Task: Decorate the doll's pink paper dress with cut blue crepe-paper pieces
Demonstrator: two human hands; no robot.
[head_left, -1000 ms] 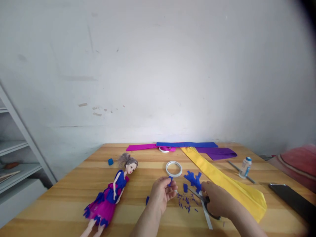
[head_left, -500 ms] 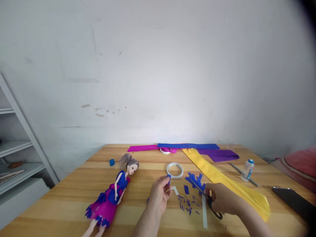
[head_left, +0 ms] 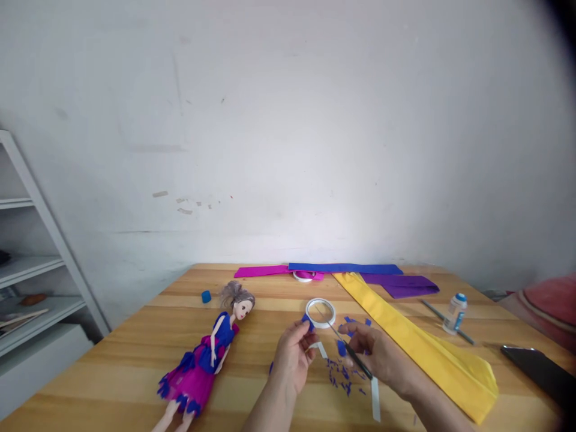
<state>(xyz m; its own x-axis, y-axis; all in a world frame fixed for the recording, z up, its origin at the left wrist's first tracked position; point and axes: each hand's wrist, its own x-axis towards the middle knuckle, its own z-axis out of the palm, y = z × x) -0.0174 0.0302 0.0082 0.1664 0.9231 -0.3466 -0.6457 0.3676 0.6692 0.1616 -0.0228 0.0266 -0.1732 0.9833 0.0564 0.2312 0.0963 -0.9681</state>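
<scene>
The left hand [head_left: 291, 359] pinches a small blue scrap [head_left: 308, 322] between thumb and fingertips, held just below the near-left edge of the tape ring [head_left: 321, 312] that lies flat on the table [head_left: 117, 366]. The right hand [head_left: 378, 355], right of the left one and close to it, is closed around scissors [head_left: 347, 347], whose blades point up and left toward the ring, their tip over its near edge. Below the ring, between the two hands, blue snippets [head_left: 342, 377] are scattered on the wood, with a white strip [head_left: 375, 404] lying lower right of them. A doll [head_left: 205, 355] in a blue and pink dress lies on its back well left of the ring. Right of the ring a long yellow sheet [head_left: 427, 353] runs diagonally toward the near right, and a small glue bottle [head_left: 455, 312] stands beyond it.
</scene>
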